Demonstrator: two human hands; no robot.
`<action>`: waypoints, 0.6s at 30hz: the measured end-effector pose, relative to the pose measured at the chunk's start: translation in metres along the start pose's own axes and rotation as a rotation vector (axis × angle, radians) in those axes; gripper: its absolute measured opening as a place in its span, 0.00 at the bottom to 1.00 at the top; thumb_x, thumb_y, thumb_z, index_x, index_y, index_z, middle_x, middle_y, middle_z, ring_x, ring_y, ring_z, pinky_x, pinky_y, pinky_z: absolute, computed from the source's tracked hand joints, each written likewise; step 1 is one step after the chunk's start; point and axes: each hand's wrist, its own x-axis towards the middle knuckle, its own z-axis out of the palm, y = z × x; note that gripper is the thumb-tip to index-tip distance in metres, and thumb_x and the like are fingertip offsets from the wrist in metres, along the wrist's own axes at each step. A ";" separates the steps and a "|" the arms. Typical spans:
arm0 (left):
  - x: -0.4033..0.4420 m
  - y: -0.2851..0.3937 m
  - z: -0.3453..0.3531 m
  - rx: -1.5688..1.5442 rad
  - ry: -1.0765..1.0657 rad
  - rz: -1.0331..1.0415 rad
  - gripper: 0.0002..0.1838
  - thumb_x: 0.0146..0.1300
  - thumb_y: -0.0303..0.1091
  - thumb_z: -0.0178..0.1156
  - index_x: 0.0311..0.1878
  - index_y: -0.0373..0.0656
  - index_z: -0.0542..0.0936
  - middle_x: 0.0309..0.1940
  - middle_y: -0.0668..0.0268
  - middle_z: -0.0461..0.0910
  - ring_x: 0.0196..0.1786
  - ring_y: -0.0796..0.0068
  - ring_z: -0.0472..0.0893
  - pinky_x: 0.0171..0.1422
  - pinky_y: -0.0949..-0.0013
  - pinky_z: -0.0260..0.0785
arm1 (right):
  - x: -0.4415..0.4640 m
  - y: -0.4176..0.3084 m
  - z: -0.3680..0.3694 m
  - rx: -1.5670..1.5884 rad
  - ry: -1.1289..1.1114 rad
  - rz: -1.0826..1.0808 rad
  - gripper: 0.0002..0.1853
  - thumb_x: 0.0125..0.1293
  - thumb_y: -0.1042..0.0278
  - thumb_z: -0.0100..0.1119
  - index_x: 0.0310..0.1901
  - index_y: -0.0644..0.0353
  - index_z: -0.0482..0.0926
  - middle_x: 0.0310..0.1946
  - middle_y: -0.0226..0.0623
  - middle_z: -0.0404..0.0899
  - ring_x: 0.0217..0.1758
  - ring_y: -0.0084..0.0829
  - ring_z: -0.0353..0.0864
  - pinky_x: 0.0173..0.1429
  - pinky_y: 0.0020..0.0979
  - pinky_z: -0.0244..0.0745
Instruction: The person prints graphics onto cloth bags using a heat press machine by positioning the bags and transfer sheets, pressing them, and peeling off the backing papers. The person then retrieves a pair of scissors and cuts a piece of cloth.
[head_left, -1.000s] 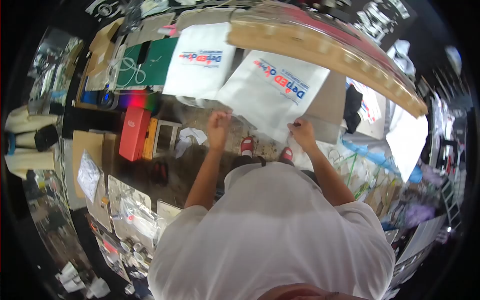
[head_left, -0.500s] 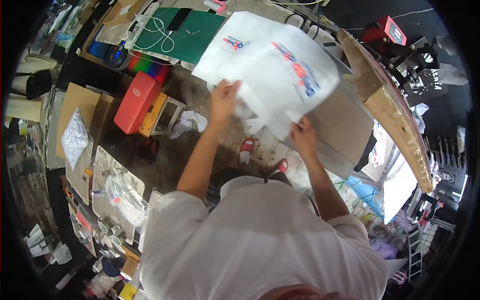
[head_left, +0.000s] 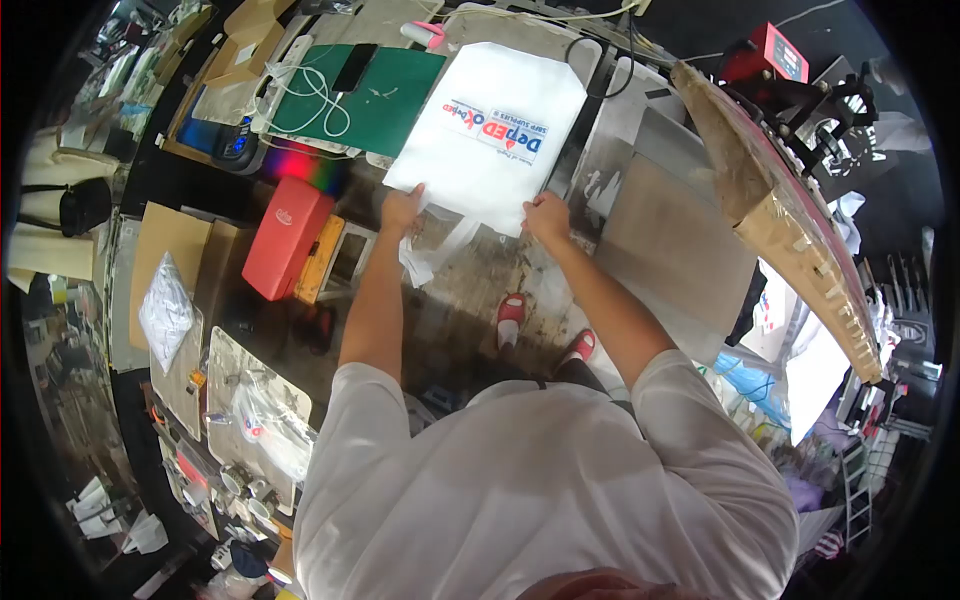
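Observation:
A white fabric bag point(head_left: 480, 120) with blue and red printed lettering lies nearly flat over the table edge in front of me. Its strap point(head_left: 440, 255) dangles below the near edge. My left hand point(head_left: 402, 208) is closed on the bag's near left corner. At the near right corner, my right hand point(head_left: 546, 216) pinches the fabric with curled fingers. Just left of the bag is a green cutting mat point(head_left: 395, 105), with a black phone point(head_left: 355, 68) and a white cable point(head_left: 325, 110) on it.
A red box point(head_left: 287, 238) sits on a wooden stool point(head_left: 320, 262) to the left. A brown flat board point(head_left: 680, 250) is on the right, below a long cardboard-edged panel point(head_left: 800, 260). Red slippers point(head_left: 511, 308) show on the floor by my feet.
The bag has moved left and down from a raised, tilted position and now lies flatter and straighter. Both hands have shifted left and closer together, still holding its near edge.

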 end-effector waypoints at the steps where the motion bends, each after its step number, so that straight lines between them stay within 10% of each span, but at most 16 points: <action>1: 0.002 0.002 0.001 -0.085 -0.073 -0.058 0.40 0.68 0.66 0.51 0.37 0.27 0.84 0.39 0.37 0.83 0.48 0.46 0.84 0.57 0.52 0.73 | 0.000 -0.001 0.000 -0.011 0.002 0.017 0.16 0.64 0.65 0.63 0.47 0.67 0.76 0.34 0.46 0.85 0.35 0.39 0.89 0.38 0.37 0.82; 5: 0.018 0.014 0.019 0.204 0.175 0.019 0.43 0.66 0.69 0.51 0.39 0.24 0.82 0.44 0.36 0.82 0.52 0.48 0.83 0.59 0.54 0.73 | -0.001 -0.002 -0.005 -0.312 0.219 -0.053 0.20 0.64 0.58 0.64 0.49 0.66 0.75 0.41 0.51 0.85 0.47 0.43 0.87 0.47 0.41 0.81; 8: 0.001 0.025 0.032 0.044 0.625 -0.427 0.45 0.64 0.71 0.52 0.45 0.25 0.80 0.41 0.39 0.83 0.54 0.46 0.81 0.61 0.53 0.71 | -0.048 0.007 -0.044 -0.286 -0.201 -0.226 0.24 0.62 0.50 0.67 0.49 0.60 0.76 0.43 0.49 0.84 0.50 0.44 0.85 0.51 0.41 0.78; 11: 0.008 -0.042 0.055 -0.516 0.244 -0.209 0.42 0.63 0.74 0.50 0.44 0.34 0.80 0.28 0.54 0.81 0.42 0.57 0.81 0.48 0.52 0.72 | -0.119 0.026 -0.126 -0.056 -0.539 -0.311 0.11 0.66 0.61 0.65 0.43 0.59 0.80 0.31 0.33 0.84 0.30 0.23 0.82 0.35 0.29 0.76; 13: -0.031 0.003 0.063 -0.746 -0.221 -0.410 0.37 0.64 0.74 0.50 0.36 0.43 0.79 0.20 0.65 0.72 0.31 0.68 0.74 0.36 0.57 0.66 | -0.154 0.067 -0.185 -0.055 -0.493 -0.320 0.13 0.66 0.57 0.66 0.42 0.59 0.80 0.33 0.36 0.85 0.33 0.24 0.83 0.38 0.31 0.77; 15: -0.053 0.058 0.068 -0.830 -0.184 -0.351 0.34 0.64 0.74 0.51 0.32 0.47 0.77 0.17 0.69 0.63 0.26 0.71 0.67 0.31 0.60 0.59 | -0.185 0.105 -0.245 -0.026 -0.334 -0.227 0.13 0.66 0.57 0.66 0.40 0.58 0.81 0.30 0.35 0.84 0.31 0.23 0.83 0.36 0.31 0.77; 18: 0.014 0.039 0.093 -0.990 -0.470 -0.185 0.40 0.73 0.69 0.37 0.62 0.40 0.75 0.50 0.56 0.82 0.54 0.55 0.80 0.63 0.47 0.70 | -0.229 0.183 -0.325 0.069 0.069 -0.033 0.11 0.66 0.61 0.63 0.37 0.61 0.82 0.25 0.34 0.83 0.27 0.24 0.82 0.34 0.29 0.76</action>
